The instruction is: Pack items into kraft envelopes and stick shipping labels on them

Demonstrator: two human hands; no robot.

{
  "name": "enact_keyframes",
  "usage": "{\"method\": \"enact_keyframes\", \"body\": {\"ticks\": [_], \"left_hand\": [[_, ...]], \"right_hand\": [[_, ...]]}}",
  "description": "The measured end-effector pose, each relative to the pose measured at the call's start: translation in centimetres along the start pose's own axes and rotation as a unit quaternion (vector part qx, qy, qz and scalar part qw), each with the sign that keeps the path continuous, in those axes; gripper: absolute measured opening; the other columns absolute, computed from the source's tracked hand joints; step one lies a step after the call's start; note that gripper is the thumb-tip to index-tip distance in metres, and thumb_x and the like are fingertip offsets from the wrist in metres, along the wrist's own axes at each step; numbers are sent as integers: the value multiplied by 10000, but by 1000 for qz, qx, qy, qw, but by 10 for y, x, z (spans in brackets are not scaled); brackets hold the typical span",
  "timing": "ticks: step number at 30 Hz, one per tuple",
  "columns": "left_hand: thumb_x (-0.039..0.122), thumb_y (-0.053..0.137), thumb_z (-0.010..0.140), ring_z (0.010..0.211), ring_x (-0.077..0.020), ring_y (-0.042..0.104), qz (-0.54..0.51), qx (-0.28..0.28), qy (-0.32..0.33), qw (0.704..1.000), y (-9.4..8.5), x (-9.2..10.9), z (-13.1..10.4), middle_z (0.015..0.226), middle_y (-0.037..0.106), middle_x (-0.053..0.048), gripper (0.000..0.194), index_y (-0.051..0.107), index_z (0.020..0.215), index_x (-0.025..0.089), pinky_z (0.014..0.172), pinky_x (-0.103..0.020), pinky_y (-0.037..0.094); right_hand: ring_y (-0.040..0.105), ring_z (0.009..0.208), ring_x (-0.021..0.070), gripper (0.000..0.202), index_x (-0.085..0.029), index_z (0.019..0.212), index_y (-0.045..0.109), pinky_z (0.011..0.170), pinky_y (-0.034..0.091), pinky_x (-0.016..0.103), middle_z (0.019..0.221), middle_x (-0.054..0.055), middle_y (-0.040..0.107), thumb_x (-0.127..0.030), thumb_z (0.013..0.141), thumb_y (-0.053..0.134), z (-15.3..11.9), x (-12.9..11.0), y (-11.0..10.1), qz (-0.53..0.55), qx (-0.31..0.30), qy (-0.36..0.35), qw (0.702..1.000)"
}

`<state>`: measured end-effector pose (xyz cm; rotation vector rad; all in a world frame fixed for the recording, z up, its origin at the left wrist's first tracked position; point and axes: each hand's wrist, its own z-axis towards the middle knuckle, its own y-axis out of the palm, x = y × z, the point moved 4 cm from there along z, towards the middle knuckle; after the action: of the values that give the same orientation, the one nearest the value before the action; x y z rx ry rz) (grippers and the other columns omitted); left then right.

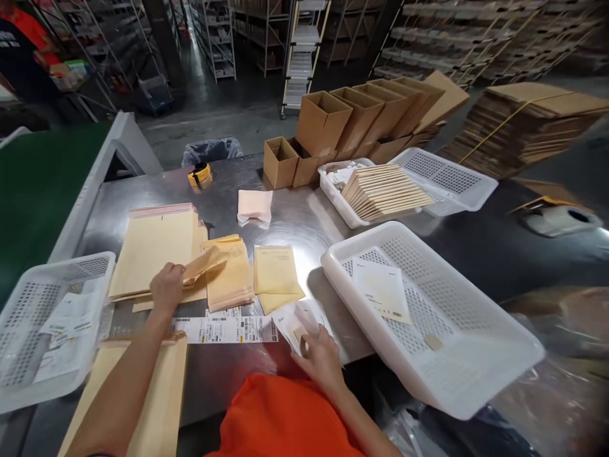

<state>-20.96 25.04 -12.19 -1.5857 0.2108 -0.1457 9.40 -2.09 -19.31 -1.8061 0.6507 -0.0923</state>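
My left hand (167,287) is closed on the edge of a kraft envelope (203,263), lifted at an angle over the piles. Under and beside it lie a stack of large envelopes (155,247) and a stack of smaller yellow envelopes (230,279). In my right hand (321,355) is a white packet (290,318), pinched near the table's front edge; a small brownish piece shows by the fingers. A strip of printed labels (228,329) runs between the two hands. Two yellow envelopes (276,270) lie just above the packet.
A large white basket (442,289) with a packet inside stands right; another basket (102,311) with papers stands left. Cardboard boxes (323,124) and a tray of kraft envelopes (349,212) sit behind. A yellow tape roll (200,175) and pink pad (254,204) lie farther back.
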Motion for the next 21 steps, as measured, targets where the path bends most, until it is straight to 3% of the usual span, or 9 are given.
{"method": "enact_keyframes", "body": {"ticks": [2, 4, 8, 11, 14, 18, 21], "left_hand": [[384, 158, 990, 953, -269, 571, 10, 8, 12, 1000, -16, -10, -28, 1028, 600, -145, 531, 606, 1008, 99, 744, -344, 375], [404, 205, 979, 918, -266, 575, 2, -27, 55, 998, -9, -1, -63, 942, 618, -142, 508, 624, 906, 126, 747, -350, 380], [359, 431, 931, 871, -222, 605, -51, -154, 157, 974, 61, 60, -128, 866, 657, -76, 283, 646, 851, 193, 739, -310, 420], [270, 432, 925, 816, -217, 634, -74, -211, 141, 965, 116, 103, -159, 931, 662, -95, 238, 645, 916, 165, 687, -306, 447], [107, 373, 898, 801, -195, 651, -99, -243, 83, 961, 148, 126, -181, 1093, 632, -118, 281, 589, 1071, 156, 661, -291, 457], [136, 377, 902, 854, -183, 658, -139, -271, -10, 952, 157, 137, -202, 1106, 639, -115, 240, 548, 1069, 160, 647, -261, 450], [208, 434, 892, 808, -187, 668, -151, -285, -64, 944, 141, 133, -200, 898, 704, -73, 177, 582, 985, 177, 605, -250, 419]], "right_hand": [[509, 1180, 384, 327, -202, 992, 714, 957, 418, 477, 1385, 179, 475, -409, 741, 691, 1, 2, 0, -6, 13, -11, 1000], [513, 1165, 384, 334, -207, 990, 711, 939, 430, 476, 1382, 175, 479, -413, 727, 711, 0, 1, 2, -7, 23, -40, 999], [520, 1133, 384, 402, -185, 1033, 703, 937, 432, 485, 1369, 204, 487, -429, 716, 742, -5, -10, 5, -10, 24, -142, 989], [532, 1122, 353, 361, -197, 1014, 713, 948, 432, 469, 1383, 176, 486, -420, 731, 744, -9, -22, 8, -18, -11, -209, 978], [566, 1072, 304, 238, -224, 938, 730, 913, 454, 412, 1356, 118, 523, -375, 754, 731, -11, -28, 16, -26, -56, -232, 971], [596, 973, 245, 97, -238, 860, 705, 810, 458, 334, 1212, 50, 618, -287, 778, 698, -12, -30, 29, -30, -83, -231, 969], [602, 901, 205, 59, -233, 844, 670, 723, 427, 284, 1072, 29, 656, -271, 799, 671, -12, -32, 35, -14, -83, -226, 970]]}}
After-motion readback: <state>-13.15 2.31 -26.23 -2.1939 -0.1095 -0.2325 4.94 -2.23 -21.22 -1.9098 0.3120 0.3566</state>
